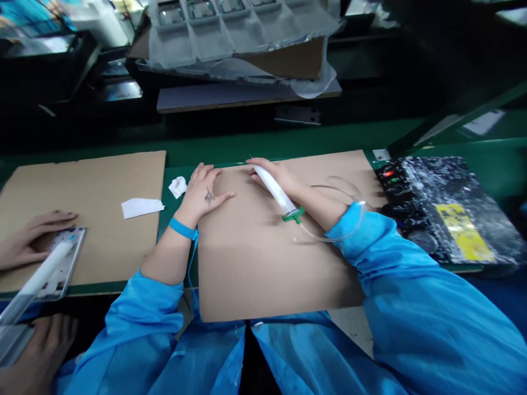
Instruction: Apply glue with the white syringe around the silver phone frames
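Observation:
My left hand (pixel 202 193) lies open along the left edge of a cardboard sheet (pixel 255 263), thumb stretched out over it. A blue wrist strap (pixel 183 229) with a thin cord is around that wrist. My right hand (pixel 280 176), near the sheet's far edge, holds a white glue-dispensing syringe (pixel 274 189) aslant. Its tip points away from me, toward the upper left. A green adapter cap (pixel 293 215) closes the syringe's near end, and from there a clear tube (pixel 346 237) loops around my right forearm. Some of my right fingers are hidden.
A speckled dispenser box (pixel 465 186) with knobs stands at right. On the left, a co-worker's hand (pixel 24 241) touches a metal plate (pixel 76 252) on another cardboard sheet (pixel 119 247). Crumpled tissue (pixel 178 187) lies between the sheets. Plastic trays (pixel 242 38) stand at the back.

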### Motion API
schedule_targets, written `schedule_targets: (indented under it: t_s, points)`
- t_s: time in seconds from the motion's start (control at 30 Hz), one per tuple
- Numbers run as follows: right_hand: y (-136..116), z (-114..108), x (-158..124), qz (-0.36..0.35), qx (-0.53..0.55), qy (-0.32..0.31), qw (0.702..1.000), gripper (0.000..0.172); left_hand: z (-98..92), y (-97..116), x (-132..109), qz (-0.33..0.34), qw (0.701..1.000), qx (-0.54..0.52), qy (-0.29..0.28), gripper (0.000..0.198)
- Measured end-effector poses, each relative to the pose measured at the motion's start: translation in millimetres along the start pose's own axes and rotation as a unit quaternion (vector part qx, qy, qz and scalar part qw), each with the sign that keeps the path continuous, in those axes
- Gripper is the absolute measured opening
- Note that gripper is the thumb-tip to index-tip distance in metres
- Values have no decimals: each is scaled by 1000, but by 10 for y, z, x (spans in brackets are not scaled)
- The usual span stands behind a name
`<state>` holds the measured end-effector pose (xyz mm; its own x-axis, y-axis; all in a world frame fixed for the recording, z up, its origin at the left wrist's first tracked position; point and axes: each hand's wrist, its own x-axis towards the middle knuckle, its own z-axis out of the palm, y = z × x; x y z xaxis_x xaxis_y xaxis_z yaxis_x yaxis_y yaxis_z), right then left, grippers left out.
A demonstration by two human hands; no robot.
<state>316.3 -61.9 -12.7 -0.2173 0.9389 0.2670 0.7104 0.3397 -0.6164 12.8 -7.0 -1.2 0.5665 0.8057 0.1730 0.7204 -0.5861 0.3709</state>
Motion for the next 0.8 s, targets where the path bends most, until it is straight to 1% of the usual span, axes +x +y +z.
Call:
schedule_targets:
  t_s: [0.03,0.13,0.2,0.27,0.37,0.43,0.47,0.53,0.6,0.63,0.67,0.73,0.77,0.8]
  points:
    - [5,-6,-7,5,12,3,1000,53,-32,28,-27,-1,1000,11,14,84]
    - [37,3,-39,7,37,12,999,52,-177,91,-130,7,998,37,55,60]
    - [68,26,-60,-4,42,15,999,51,-302,70,-206,4,995,41,93,50]
    - [96,50,-78,-18,44,19,999,51,-430,-27,-278,-17,987,44,156,46]
    - [131,68,-96,-30,47,24,998,52,-564,-269,-348,-75,963,54,253,41]
    - [145,72,-96,-27,52,26,998,52,-577,-397,-358,-105,951,56,286,42]
    - [147,74,-92,-23,57,26,998,52,-558,-423,-351,-110,949,54,290,44]
    - [130,76,-80,-13,68,25,997,53,-473,-366,-317,-96,958,45,268,49]
    - [86,77,-63,-4,75,18,997,54,-342,-175,-276,-47,977,32,208,62]
    - [58,75,-49,0,76,11,997,54,-271,-49,-264,-16,987,27,159,75]
    - [31,73,-30,4,76,4,997,54,-203,80,-261,9,995,29,93,90]
    - [-8,62,25,12,75,-8,997,54,-100,293,-271,28,997,40,-56,116]
    - [-18,54,56,15,75,-8,997,53,-74,362,-270,23,993,46,-110,122]
    - [-24,45,86,16,74,-5,997,52,-66,406,-258,20,990,51,-133,125]
